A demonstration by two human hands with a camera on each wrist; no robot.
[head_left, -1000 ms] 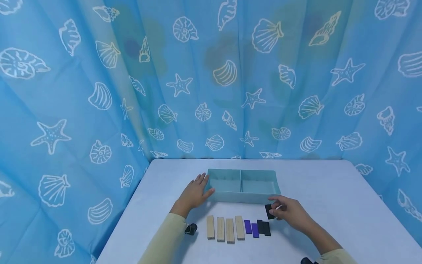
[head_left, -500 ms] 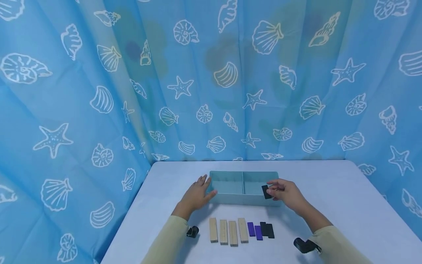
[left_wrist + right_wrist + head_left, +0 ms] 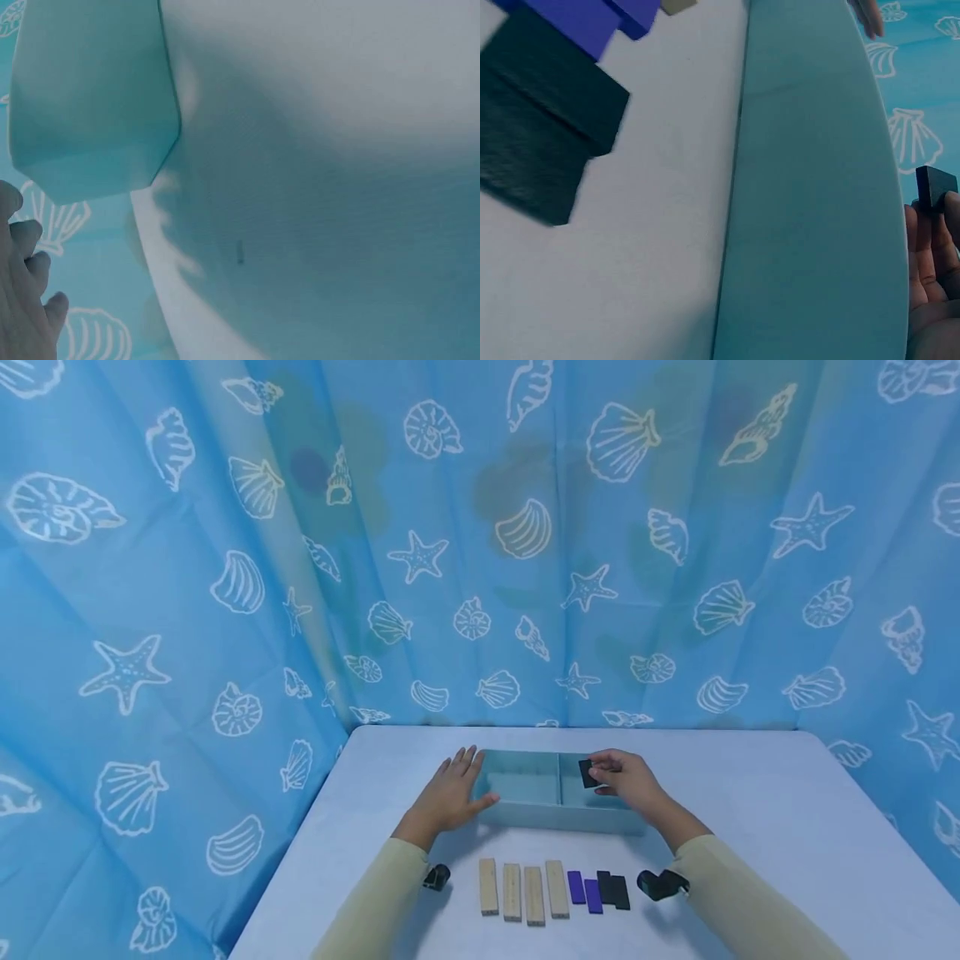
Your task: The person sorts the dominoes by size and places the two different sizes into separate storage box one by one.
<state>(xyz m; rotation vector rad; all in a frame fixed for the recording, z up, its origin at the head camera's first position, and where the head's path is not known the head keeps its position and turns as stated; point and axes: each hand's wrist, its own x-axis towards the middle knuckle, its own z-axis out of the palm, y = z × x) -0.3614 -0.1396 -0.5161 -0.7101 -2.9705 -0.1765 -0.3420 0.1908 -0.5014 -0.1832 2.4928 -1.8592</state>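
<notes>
My right hand (image 3: 628, 781) pinches a black block (image 3: 588, 774) between thumb and fingers, over the right compartment of a two-part teal tray (image 3: 525, 816). The right wrist view also shows that black block (image 3: 935, 189) held up beyond the tray's wall. With fingers spread, my left hand (image 3: 448, 793) rests against the left end of the tray. In the left wrist view only some fingers of the left hand (image 3: 28, 277) show, beside the tray's corner (image 3: 97, 112).
In front of the tray lie several wooden blocks (image 3: 533, 896) in a row, two purple blocks (image 3: 593, 896) and two black blocks (image 3: 619, 892) side by side. The table (image 3: 750, 827) has a white cover. Behind it hangs a blue curtain (image 3: 465, 568) with shell prints.
My right hand has lifted the black block from in front of the tray, moving it away from me and left, over the right compartment. The left hand has stayed at the tray's left end.
</notes>
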